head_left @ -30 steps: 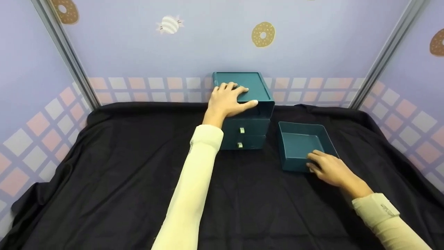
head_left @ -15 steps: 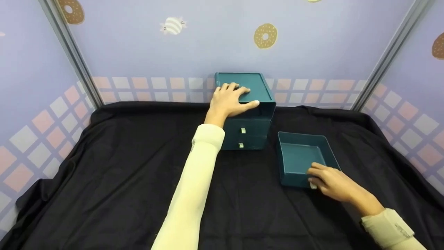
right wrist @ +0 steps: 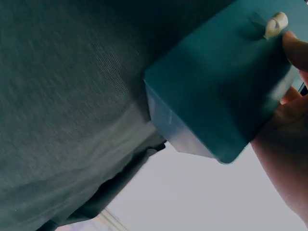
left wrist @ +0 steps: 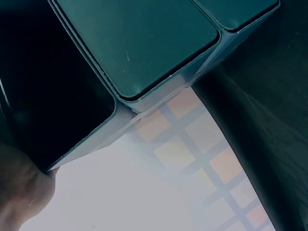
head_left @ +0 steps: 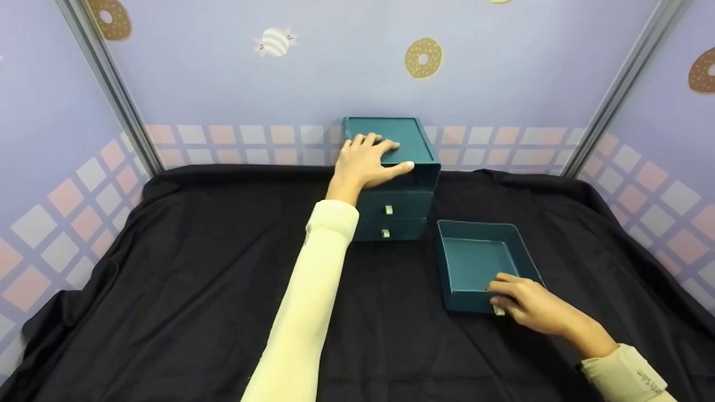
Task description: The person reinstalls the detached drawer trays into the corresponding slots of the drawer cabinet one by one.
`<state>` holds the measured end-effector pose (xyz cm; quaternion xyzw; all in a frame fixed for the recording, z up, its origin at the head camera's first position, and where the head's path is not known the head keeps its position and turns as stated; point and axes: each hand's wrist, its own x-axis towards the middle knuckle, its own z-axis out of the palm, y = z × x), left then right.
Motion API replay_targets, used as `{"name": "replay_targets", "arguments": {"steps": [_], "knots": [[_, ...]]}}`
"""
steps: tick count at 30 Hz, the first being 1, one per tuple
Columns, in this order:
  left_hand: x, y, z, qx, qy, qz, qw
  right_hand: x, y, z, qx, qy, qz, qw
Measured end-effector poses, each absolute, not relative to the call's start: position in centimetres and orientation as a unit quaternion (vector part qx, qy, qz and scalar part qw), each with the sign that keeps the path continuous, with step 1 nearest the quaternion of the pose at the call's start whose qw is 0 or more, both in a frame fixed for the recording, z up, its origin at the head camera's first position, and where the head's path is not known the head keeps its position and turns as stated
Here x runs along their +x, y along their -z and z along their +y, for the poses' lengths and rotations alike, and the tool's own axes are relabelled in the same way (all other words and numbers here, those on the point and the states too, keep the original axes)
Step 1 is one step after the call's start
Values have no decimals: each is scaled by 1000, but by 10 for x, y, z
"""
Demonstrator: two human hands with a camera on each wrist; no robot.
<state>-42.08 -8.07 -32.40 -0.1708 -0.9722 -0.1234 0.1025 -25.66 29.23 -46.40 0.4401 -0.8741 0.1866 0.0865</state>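
Observation:
A small teal cabinet [head_left: 397, 129] stands at the back middle. Its top slot [left wrist: 45, 82] has no drawer in it, while the two drawers below, with pale knobs, are in place. My left hand [head_left: 366, 163] rests on the cabinet's top, fingers spread and thumb at the front edge. To the right, a loose teal drawer [head_left: 475, 262] sits on the black cloth, its inside bare. My right hand [head_left: 530, 304] pinches the drawer's front wall, fingers over the rim and thumb outside beside the pale knob [right wrist: 276, 25].
Black cloth [head_left: 195, 290] with folds covers the table and bunches up along the walls. A lilac wall [head_left: 346, 72] with printed sweets and checks stands right behind the cabinet. Side walls rise at left and right.
My right hand has drawn the loose drawer toward me, away from the wall, and lately a little left. My left hand stays on the cabinet's top.

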Motion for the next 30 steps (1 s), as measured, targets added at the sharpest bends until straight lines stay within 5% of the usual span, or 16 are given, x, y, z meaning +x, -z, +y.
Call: {"name": "replay_targets", "arguments": {"steps": [12,21,30], "knots": [[-421,323,-81,-170,122,-972,107,-252,466,288,416,-159,-892,78],[-420,325,-85,-166,121,-973,104,-267,445,286,408,-197,-888,-84],[-421,322,-83,-172,115,-973,101,-265,435,290,325,-211,-904,-180]]}}
